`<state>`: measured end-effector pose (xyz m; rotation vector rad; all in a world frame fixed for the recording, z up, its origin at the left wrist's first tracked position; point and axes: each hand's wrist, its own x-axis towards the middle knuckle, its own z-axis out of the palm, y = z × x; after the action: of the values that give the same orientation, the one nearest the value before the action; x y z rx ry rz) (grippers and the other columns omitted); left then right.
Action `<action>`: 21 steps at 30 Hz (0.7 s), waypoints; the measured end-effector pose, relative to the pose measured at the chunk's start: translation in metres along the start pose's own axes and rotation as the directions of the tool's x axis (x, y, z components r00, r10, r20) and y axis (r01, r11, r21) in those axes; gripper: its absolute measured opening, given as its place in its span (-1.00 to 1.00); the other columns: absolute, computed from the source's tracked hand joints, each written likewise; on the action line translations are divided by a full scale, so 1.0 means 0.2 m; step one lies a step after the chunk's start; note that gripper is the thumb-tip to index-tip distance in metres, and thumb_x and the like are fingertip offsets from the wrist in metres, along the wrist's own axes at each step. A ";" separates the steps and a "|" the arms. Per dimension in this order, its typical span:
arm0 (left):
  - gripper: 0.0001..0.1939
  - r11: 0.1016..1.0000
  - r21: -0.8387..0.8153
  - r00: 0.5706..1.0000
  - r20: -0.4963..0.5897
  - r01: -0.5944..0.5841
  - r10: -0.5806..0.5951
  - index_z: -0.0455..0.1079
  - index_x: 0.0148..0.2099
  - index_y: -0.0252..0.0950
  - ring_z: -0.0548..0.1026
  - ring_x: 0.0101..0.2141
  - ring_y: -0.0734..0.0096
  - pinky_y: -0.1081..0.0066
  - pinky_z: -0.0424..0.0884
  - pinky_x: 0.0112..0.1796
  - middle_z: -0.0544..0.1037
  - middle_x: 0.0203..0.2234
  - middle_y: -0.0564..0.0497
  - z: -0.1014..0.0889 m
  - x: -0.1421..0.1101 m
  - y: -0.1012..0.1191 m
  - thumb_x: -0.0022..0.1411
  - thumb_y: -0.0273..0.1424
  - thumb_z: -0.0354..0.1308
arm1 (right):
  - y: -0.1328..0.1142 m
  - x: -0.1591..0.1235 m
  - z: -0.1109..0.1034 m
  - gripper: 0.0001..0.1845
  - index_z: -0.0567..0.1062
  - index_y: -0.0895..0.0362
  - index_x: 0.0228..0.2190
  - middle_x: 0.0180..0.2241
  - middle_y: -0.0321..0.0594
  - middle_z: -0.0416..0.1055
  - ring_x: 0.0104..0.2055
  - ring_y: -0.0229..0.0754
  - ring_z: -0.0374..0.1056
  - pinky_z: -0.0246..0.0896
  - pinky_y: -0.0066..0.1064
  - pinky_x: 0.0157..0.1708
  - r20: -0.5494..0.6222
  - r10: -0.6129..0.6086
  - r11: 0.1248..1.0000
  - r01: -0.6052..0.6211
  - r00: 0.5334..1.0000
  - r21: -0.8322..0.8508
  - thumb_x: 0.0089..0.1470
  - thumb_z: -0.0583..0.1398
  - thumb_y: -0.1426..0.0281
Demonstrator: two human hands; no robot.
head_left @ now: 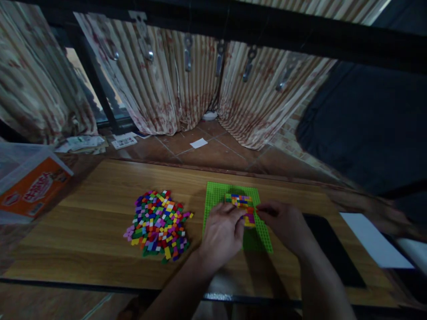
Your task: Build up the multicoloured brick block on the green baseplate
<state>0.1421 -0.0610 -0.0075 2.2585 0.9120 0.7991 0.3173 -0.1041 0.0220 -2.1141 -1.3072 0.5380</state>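
A structure of multicoloured toy bricks [240, 200] stands on a bright green studded baseplate [213, 192]. My left hand [222, 229] lies over the structure's left and near side, its fingers curled against it, hiding part of it. At the structure's right edge, my right hand [283, 222] is closed in a pinch, with a tiny orange-red toy brick at its fingertips. How much of that brick is free of the structure cannot be made out. Left of the baseplate spreads a pile of loose toy bricks [162, 224] in many colours.
The wooden table [96, 209] carries a flat black object [333, 249] right of my right arm. A white sheet [373, 240] lies further right. Beyond the left edge stands a clear plastic box [36, 178] with an orange label. Curtains [196, 89] hang behind, and papers [199, 143] lie on the tiled floor.
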 end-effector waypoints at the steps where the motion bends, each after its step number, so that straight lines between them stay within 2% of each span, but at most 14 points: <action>1: -0.75 0.999 0.035 1.000 0.005 -0.010 0.010 0.46 -0.06 -0.18 0.40 -0.13 0.24 0.20 0.34 -0.05 0.50 -0.19 -0.01 0.01 0.00 0.01 0.24 -0.45 0.07 | 0.00 0.00 0.01 -0.83 0.59 0.11 -0.41 -0.43 -0.21 0.59 -0.36 -0.11 0.50 0.29 -0.36 -0.36 0.004 -0.002 1.000 0.002 1.000 0.000 -0.07 0.20 0.37; 7: -0.72 0.989 0.146 0.999 0.041 -0.033 0.028 0.42 -0.01 -0.19 0.28 -0.07 0.15 0.14 0.28 -0.04 0.38 -0.08 -0.06 0.04 0.00 0.01 0.23 -0.43 0.08 | 0.00 0.01 0.04 -0.81 0.55 0.14 -0.35 -0.43 -0.21 0.58 -0.38 -0.13 0.49 0.26 -0.37 -0.37 0.001 0.029 0.999 -0.029 1.000 -0.013 -0.11 0.22 0.45; 16: -0.77 0.977 0.209 0.996 0.083 -0.041 0.024 0.42 -0.06 -0.20 0.27 -0.12 0.17 0.16 0.27 -0.11 0.37 -0.17 -0.07 0.08 0.00 0.03 0.31 -0.40 -0.02 | -0.02 0.01 0.07 -0.77 0.52 0.14 -0.28 -0.44 -0.22 0.57 -0.39 -0.13 0.49 0.24 -0.37 -0.38 -0.035 0.063 0.996 -0.065 0.997 -0.062 -0.08 0.24 0.44; 21: -0.74 0.978 0.206 0.996 0.089 -0.036 0.018 0.40 -0.02 -0.21 0.27 -0.13 0.18 0.18 0.29 -0.12 0.37 -0.16 -0.08 0.07 0.00 0.03 0.34 -0.38 -0.06 | -0.01 0.01 0.07 -0.69 0.51 0.16 -0.22 -0.43 -0.21 0.58 -0.39 -0.13 0.49 0.27 -0.37 -0.36 -0.040 0.046 0.999 -0.046 0.998 -0.005 -0.10 0.25 0.42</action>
<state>0.1553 -0.0684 -0.0123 2.4695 0.9649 0.6369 0.3098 -0.0975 0.0130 -2.1534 -1.2424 0.5097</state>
